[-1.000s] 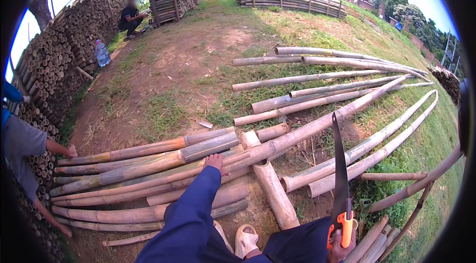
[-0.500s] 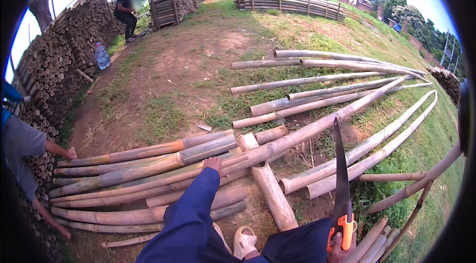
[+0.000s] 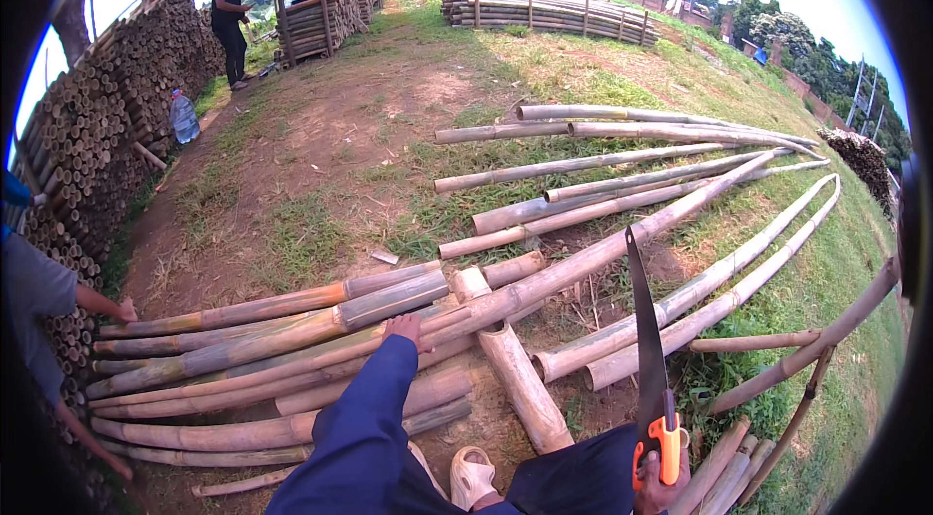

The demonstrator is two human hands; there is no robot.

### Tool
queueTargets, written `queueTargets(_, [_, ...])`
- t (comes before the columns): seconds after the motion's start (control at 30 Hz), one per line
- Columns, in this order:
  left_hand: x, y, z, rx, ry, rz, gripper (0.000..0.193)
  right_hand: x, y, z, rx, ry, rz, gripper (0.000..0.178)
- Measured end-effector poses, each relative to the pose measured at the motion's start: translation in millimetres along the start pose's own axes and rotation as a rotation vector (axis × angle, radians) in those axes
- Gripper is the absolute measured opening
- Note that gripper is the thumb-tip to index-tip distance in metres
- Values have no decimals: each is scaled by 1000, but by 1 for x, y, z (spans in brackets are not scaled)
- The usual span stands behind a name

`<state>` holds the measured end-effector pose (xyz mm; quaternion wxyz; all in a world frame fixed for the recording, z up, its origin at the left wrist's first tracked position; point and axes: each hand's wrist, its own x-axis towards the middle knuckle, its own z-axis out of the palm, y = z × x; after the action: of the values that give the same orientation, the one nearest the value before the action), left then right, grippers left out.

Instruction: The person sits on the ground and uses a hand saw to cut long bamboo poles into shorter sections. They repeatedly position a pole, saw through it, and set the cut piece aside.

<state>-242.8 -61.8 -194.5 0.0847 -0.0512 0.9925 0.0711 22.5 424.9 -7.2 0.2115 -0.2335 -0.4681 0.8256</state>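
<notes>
My left hand (image 3: pixel 403 328) is closed over the top of a long bamboo pole (image 3: pixel 515 301), left of the spot where that pole crosses a thick bamboo log (image 3: pixel 530 394) on the ground. In my right hand (image 3: pixel 663 488), at the lower right, is a hand saw (image 3: pixel 649 340) held by its orange handle, blade pointing up and away from me. The blade stands apart from the long pole's near part. Several cut bamboo pieces (image 3: pixel 282 301) lie side by side under and left of my left forearm.
At the left edge a co-worker's hand (image 3: pixel 124 309) is by the pole ends. Another person (image 3: pixel 231 24) stands far back near stacked bamboo (image 3: pixel 316 5). Loose poles (image 3: pixel 593 175) lie on the grass ahead, and a bamboo rail (image 3: pixel 826 345) slants at right. A large plastic bottle (image 3: pixel 184 117) stands left.
The far person has risen from a bent posture to standing upright. My view has shifted slightly to the right. My left hand stays on the pole, and the saw is still held upright.
</notes>
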Motion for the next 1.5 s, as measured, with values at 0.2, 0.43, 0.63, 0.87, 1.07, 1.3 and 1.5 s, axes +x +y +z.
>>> queueTargets(0.2, [2, 4, -1, -17, -23, -6, 97, 15, 8, -36, -497, -143, -432, 18])
queueTargets(0.43, [3, 1, 3, 13, -6, -22, 95, 4, 1, -30, -535, -130, -450, 16])
queueTargets(0.63, [5, 2, 2, -4, -23, 6, 97, 1, 1, -24, -560, -145, -472, 15])
queueTargets(0.87, [-5, 13, -7, -21, -4, -29, 85, 7, 5, -27, -550, -178, -469, 15])
queueTargets(1.07, [-6, 8, -6, -40, 3, -8, 87, 8, 7, -26, -551, -183, -450, 16])
queueTargets(1.3, [-1, 1, 1, -55, 35, 6, 90, 6, 6, -12, -527, -183, -437, 21])
queueTargets(1.5, [-3, 8, -5, -24, -17, -16, 91, -15, 2, 37, -433, -242, -245, 25])
